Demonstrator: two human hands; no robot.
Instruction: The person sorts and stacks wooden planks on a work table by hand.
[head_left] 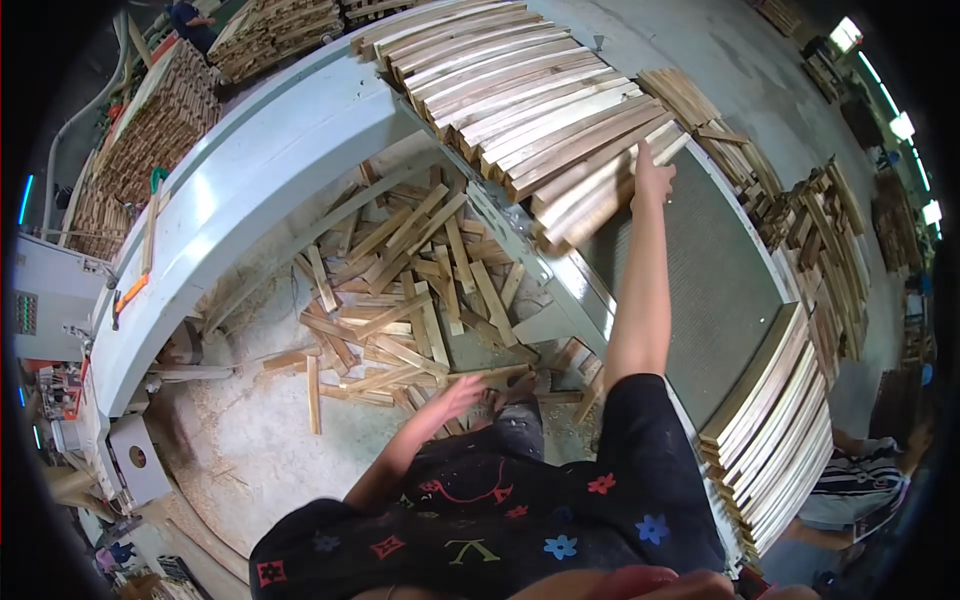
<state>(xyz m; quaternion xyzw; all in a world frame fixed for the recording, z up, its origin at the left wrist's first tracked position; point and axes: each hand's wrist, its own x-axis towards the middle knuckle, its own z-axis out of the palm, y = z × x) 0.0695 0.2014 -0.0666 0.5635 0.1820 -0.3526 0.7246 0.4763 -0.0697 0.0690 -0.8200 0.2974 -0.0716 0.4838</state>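
Observation:
A row of wooden strips (545, 85) lies side by side across the top of the machine table. At the near end of this row, my right hand (653, 182) is closed on a few wooden strips (592, 205), which look slightly blurred and slanted against the others. My right arm reaches out over the dark ribbed surface (705, 290). Low in front of my body, my left hand (458, 400) hangs with its fingers stretched out and holds nothing. Beneath it, loose wooden pieces (410, 290) lie in a heap on the floor.
Another row of strips (770, 440) rests at the table's right end. A curved pale machine frame (240, 150) arches on the left, with an orange-handled hammer (130, 293) on it. Wood stacks (160, 130) stand behind. A co-worker (855, 490) is at the lower right.

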